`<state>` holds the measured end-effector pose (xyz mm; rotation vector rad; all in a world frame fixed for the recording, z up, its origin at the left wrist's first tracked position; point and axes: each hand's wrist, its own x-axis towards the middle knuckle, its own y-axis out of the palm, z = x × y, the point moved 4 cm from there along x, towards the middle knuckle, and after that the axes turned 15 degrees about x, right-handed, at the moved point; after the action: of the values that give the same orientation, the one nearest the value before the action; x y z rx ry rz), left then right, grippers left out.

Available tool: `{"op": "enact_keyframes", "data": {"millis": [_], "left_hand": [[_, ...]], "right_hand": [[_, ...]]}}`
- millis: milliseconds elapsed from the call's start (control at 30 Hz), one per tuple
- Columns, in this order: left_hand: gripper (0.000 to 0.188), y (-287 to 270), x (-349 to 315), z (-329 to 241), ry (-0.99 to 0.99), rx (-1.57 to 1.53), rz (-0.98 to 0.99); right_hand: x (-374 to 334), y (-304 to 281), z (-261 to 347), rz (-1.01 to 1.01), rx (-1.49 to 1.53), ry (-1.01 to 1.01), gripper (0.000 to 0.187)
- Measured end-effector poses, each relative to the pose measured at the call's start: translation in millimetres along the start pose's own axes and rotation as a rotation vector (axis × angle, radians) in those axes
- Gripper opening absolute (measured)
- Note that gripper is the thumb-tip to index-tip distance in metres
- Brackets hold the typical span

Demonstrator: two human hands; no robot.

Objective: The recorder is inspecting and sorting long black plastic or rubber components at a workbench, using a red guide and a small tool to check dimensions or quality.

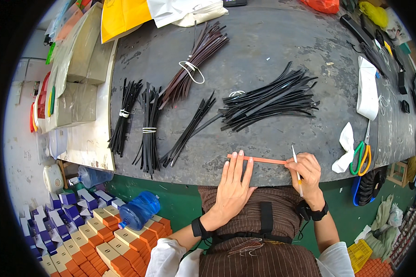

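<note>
A narrow orange strip lies across the table near its front edge. My left hand rests on the strip's left end, fingers stretched out flat and pressing it down. At the other end, my right hand is closed around a slim pen-like tool, white with an orange-yellow part and a thin tip pointing away from me. Its fingertips also meet the strip's right end. Beyond my hands lie a large bundle of black strips and a smaller loose bunch of black strips.
Tied black bundles and a tied brown bundle lie to the left and back. Scissors, a crumpled white cloth and a white roll are at the right. Blue water bottles and stacked boxes stand on the floor.
</note>
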<state>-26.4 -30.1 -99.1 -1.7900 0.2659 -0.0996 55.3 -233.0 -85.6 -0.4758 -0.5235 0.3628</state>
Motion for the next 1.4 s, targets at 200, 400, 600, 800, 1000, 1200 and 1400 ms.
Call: {"op": "enact_keyframes", "data": {"millis": [200, 400, 600, 800, 1000, 1200, 1400], "left_hand": [[0.096, 1, -2, -1, 0.000, -0.006, -0.021], [0.095, -2, 1, -7, 0.006, 0.088, -0.005], [0.095, -2, 7, -18, 0.031, 0.245, 0.010], [0.090, -5, 14, -28, 0.023, 0.342, -0.005], [0.088, -7, 19, -35, -0.017, 0.401, 0.020], [0.095, -12, 27, -45, -0.033, 0.460, 0.075], [0.097, -11, 29, -46, -0.050, 0.507, 0.089]], "right_hand": [[2, 0, 2, -0.001, 0.009, 0.012, 0.022], [2, -1, 2, -0.012, 0.018, 0.027, 0.022], [-4, -1, -3, -0.040, 0.026, 0.046, 0.022], [-11, -14, -9, -0.090, 0.028, 0.116, 0.018], [-22, -31, -20, -0.144, 0.018, 0.177, 0.016], [-25, -35, -23, -0.156, 0.076, 0.201, 0.016], [-26, -34, -24, -0.161, 0.092, 0.201, 0.016]]}}
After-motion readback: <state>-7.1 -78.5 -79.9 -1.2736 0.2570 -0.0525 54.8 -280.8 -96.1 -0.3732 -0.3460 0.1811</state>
